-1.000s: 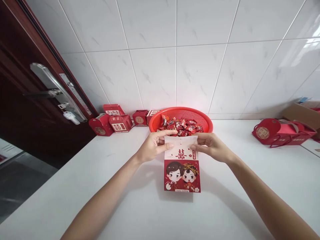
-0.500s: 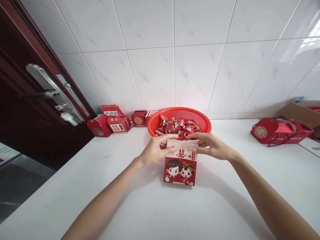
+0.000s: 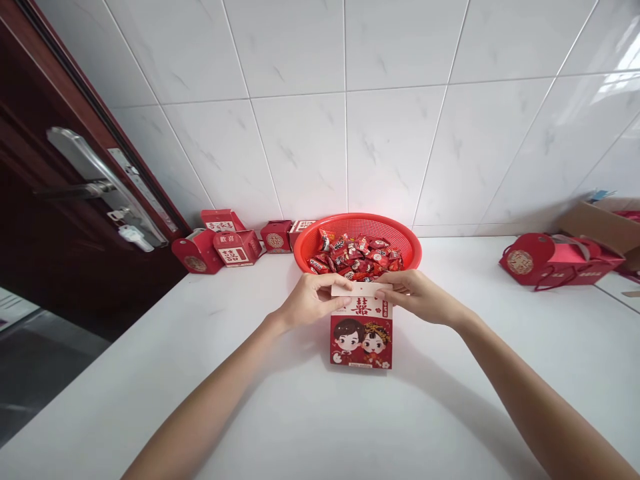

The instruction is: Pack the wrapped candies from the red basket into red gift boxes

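Note:
A red and white paper bag (image 3: 361, 341) with two cartoon figures stands upright on the white table, its white top flap folded toward me. My left hand (image 3: 313, 300) pinches the top left corner between thumb and fingers. At the top right, my right hand (image 3: 420, 297) is closed on the flap, the thumb pressing its front. Just behind the bag is a red plastic basket (image 3: 413, 247) that holds several red wrapped candies (image 3: 350, 257). The inside of the bag is hidden.
Several small red boxes (image 3: 237, 248) stand by the tiled wall at the left. A larger red box (image 3: 555, 261) with cord handles and a cardboard box (image 3: 583, 223) are at the right. A dark door (image 3: 45, 153) with keys in its lock is on the left.
The bag's top edge has been folded down toward me, showing a white strip. My right thumb has moved up and left onto it, and more candies show behind.

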`<state>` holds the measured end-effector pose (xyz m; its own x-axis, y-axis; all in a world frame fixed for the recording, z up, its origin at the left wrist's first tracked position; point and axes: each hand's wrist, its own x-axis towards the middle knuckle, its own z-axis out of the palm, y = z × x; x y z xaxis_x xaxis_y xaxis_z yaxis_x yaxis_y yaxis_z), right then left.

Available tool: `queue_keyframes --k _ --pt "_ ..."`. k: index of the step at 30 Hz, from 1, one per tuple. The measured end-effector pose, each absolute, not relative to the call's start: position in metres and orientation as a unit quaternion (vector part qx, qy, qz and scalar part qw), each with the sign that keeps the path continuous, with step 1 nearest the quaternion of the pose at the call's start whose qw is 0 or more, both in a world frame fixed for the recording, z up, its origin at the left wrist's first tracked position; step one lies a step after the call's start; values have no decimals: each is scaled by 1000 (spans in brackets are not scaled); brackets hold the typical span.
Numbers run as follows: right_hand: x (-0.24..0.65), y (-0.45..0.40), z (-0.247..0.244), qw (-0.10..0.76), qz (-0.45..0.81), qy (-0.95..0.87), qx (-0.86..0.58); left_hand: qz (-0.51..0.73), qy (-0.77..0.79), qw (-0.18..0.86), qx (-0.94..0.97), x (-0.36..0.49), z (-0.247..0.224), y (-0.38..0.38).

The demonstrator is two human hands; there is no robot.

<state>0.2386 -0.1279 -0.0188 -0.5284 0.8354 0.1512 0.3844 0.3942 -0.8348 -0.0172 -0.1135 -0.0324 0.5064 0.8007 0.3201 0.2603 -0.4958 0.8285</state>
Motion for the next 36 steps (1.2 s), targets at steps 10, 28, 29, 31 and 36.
queue_keyframes --k 10,28,29,31,36 --pt "237 -129 -22 292 365 -794 -388 356 349 375 781 -16 -27 -113" --pt "265 -131 4 253 436 -797 -333 331 336 444 762 -16 -25 -117" --pt "276 -134 14 264 415 -798 -347 337 331 452 757 -16 -24 -117" --pt "304 -143 34 317 364 -783 -393 351 327 446 756 -16 -21 -117" --pt "376 -158 52 588 175 -585 -531 337 345 412 773 -15 -22 -115"
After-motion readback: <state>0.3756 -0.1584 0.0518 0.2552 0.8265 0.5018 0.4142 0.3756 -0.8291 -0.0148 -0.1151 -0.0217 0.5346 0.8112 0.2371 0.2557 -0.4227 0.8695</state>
